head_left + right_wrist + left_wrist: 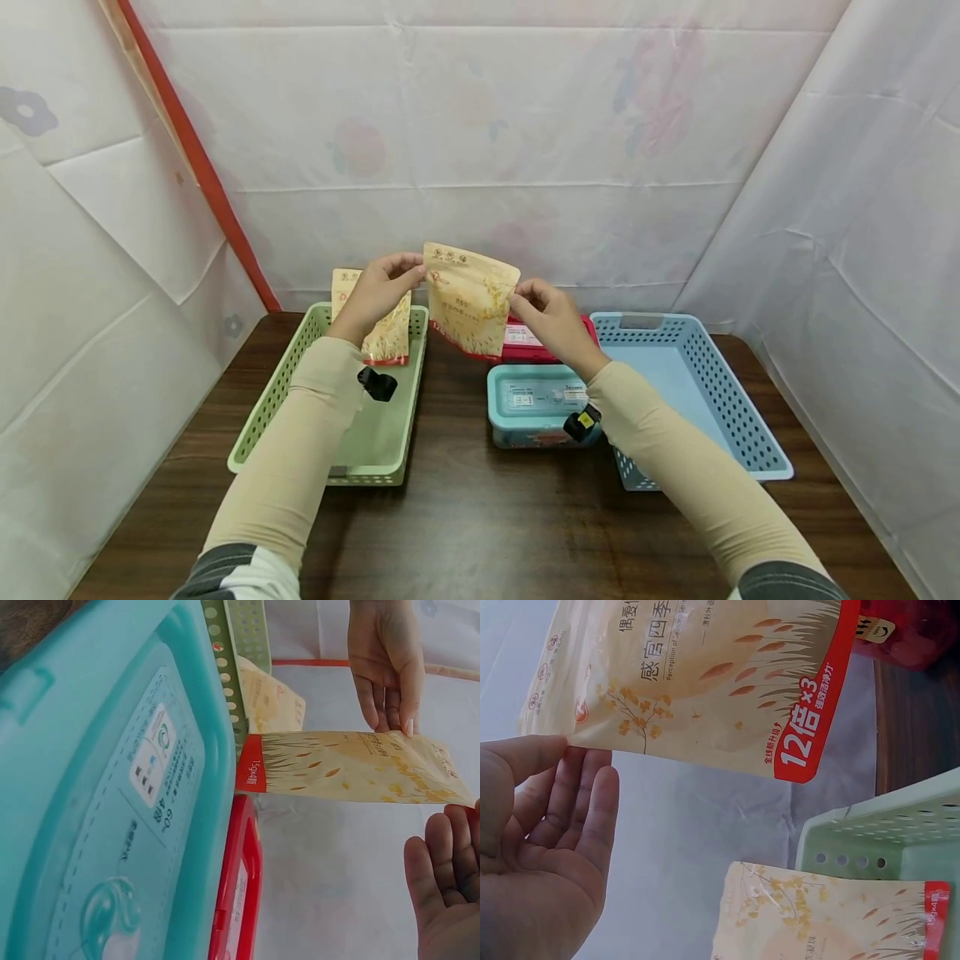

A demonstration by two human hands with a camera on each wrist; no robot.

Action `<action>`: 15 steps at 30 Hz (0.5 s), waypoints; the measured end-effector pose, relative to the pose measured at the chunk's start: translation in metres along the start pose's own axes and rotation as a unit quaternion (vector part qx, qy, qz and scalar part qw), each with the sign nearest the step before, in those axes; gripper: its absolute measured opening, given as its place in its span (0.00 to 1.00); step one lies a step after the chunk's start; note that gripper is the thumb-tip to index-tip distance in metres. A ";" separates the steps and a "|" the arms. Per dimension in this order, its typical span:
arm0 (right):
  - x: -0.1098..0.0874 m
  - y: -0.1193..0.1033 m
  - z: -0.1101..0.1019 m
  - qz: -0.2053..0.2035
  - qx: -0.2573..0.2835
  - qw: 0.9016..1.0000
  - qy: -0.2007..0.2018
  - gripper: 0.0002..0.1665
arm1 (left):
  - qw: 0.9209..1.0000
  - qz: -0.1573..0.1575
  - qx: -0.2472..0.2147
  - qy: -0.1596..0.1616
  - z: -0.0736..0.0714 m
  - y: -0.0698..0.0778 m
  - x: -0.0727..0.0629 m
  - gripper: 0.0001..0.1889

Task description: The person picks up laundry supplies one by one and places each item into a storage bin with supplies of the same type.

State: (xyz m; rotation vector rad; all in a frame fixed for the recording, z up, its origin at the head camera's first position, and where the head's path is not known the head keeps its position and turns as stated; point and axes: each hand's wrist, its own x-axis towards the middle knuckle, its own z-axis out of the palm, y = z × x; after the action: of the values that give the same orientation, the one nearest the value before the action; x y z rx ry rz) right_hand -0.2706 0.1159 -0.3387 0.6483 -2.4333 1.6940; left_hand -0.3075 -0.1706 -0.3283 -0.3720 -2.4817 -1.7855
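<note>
A cream pouch (468,304) with a red bottom band hangs upright in the air between both hands. My left hand (381,292) pinches its left edge near the top between thumb and fingers. On the opposite edge, my right hand (553,321) pinches the pouch too; in the right wrist view that hand (446,877) is partly cut off by the frame. A second, similar pouch (390,333) stands in the green basket (416,392), leaning at its far end behind my left hand. The left wrist view shows this second pouch (817,915) lower down, apart from the hand.
A teal lidded box (542,408) stands on the dark wooden table (465,517), with a red box (525,354) behind it, partly hidden by the held pouch and right hand. At the right lies a blue basket (667,375). White patterned sheets (487,125) enclose the table.
</note>
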 end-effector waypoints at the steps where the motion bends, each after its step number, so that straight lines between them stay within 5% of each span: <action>1: 0.000 -0.001 0.000 -0.002 0.002 1.000 0.000 0.12 | 1.000 -0.003 -0.001 0.000 0.000 0.001 0.000 0.20; 15: 0.000 -0.009 -0.002 -0.006 0.021 1.000 0.010 0.13 | 1.000 0.006 -0.023 0.007 -0.003 0.012 -0.001 0.19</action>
State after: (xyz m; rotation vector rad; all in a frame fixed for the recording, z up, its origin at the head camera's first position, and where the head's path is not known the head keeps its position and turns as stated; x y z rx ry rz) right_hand -0.2667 0.1150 -0.3301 0.6470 -2.3821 1.7417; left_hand -0.3043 -0.1704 -0.3166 -0.3736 -2.4269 -1.8381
